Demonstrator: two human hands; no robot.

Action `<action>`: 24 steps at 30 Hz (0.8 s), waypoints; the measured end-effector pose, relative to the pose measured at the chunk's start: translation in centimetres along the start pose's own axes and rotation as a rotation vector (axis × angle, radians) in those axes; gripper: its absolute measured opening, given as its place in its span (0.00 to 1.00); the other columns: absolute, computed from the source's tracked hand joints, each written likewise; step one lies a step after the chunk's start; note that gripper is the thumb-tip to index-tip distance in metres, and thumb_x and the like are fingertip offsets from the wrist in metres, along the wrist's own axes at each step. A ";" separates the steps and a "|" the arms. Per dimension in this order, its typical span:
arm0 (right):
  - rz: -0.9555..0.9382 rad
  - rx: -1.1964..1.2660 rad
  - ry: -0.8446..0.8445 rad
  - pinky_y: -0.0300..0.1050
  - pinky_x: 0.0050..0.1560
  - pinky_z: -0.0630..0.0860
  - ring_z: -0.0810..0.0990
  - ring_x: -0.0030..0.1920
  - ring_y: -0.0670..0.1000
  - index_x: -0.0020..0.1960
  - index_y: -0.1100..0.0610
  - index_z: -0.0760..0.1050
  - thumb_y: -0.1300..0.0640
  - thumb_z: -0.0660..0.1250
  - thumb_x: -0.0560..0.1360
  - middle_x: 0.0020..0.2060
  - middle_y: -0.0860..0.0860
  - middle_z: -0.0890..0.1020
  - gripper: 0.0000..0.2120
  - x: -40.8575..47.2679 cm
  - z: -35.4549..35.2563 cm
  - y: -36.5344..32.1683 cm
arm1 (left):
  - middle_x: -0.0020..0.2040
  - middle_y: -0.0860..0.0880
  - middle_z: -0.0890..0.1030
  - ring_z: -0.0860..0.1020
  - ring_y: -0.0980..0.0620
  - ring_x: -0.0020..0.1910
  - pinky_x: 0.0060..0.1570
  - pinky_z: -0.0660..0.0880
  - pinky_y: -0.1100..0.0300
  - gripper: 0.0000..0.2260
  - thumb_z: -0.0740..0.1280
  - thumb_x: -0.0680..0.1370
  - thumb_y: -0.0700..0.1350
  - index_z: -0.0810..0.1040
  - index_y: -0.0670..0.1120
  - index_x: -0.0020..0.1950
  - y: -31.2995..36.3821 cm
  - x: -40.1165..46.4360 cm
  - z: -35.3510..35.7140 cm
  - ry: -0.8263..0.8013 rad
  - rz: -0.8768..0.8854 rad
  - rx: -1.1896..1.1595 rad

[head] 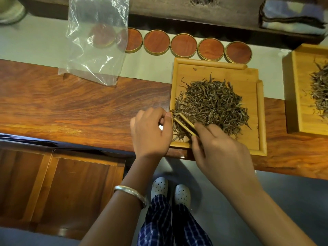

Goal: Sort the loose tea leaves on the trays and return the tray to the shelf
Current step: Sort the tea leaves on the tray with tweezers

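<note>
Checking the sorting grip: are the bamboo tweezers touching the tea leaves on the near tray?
Touching. The head view shows the bamboo tweezers, held by the right hand, with their tips lying in the tea leaves at the pile's near-left edge.

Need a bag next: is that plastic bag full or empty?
Empty: the plastic bag lies flat, with the coasters showing through it.

Both forearms reach forward and inward, the hands close together. The left hand (pixel 150 132) is turned knuckles up, its fingers (pixel 164 115) curled in with the thumb tip meeting them in a pinch. The right hand (pixel 221 150) angles leftward, fingers bent round a pair of bamboo tweezers (pixel 185 124).
</note>
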State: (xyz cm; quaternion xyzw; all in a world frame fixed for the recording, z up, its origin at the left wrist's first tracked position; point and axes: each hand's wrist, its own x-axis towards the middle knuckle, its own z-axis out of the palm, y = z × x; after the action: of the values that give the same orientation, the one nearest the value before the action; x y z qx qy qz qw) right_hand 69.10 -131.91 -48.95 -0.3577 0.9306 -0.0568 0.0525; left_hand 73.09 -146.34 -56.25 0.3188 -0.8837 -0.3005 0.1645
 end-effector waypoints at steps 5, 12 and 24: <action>0.035 0.017 0.037 0.37 0.25 0.59 0.77 0.27 0.53 0.57 0.60 0.79 0.55 0.63 0.76 0.39 0.53 0.79 0.14 0.4 -0.4 0.3 | 0.34 0.57 0.70 0.63 0.58 0.38 0.44 0.54 0.62 0.11 0.61 0.79 0.48 0.71 0.51 0.37 -0.1 0.0 0.1 0.005 0.003 0.001; 0.062 0.029 0.008 0.38 0.24 0.62 0.77 0.29 0.53 0.58 0.59 0.77 0.54 0.62 0.78 0.40 0.53 0.78 0.13 2.4 0.1 -0.5 | 0.34 0.58 0.69 0.63 0.58 0.38 0.45 0.54 0.61 0.11 0.61 0.79 0.48 0.71 0.51 0.37 0.0 0.0 -0.1 -0.002 0.003 0.004; 0.194 -0.052 0.089 0.41 0.27 0.61 0.78 0.34 0.58 0.53 0.60 0.76 0.54 0.58 0.79 0.44 0.56 0.77 0.12 4.1 -0.5 2.0 | 0.33 0.58 0.68 0.65 0.57 0.38 0.45 0.56 0.60 0.11 0.61 0.79 0.47 0.69 0.53 0.36 0.2 -0.1 -0.2 -0.012 -0.016 -0.025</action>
State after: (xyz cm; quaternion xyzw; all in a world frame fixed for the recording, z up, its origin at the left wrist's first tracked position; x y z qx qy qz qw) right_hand 64.70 -133.15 -49.01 -0.2641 0.9635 -0.0430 0.0071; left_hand 73.14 -146.29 -56.00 0.3219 -0.8784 -0.3147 0.1607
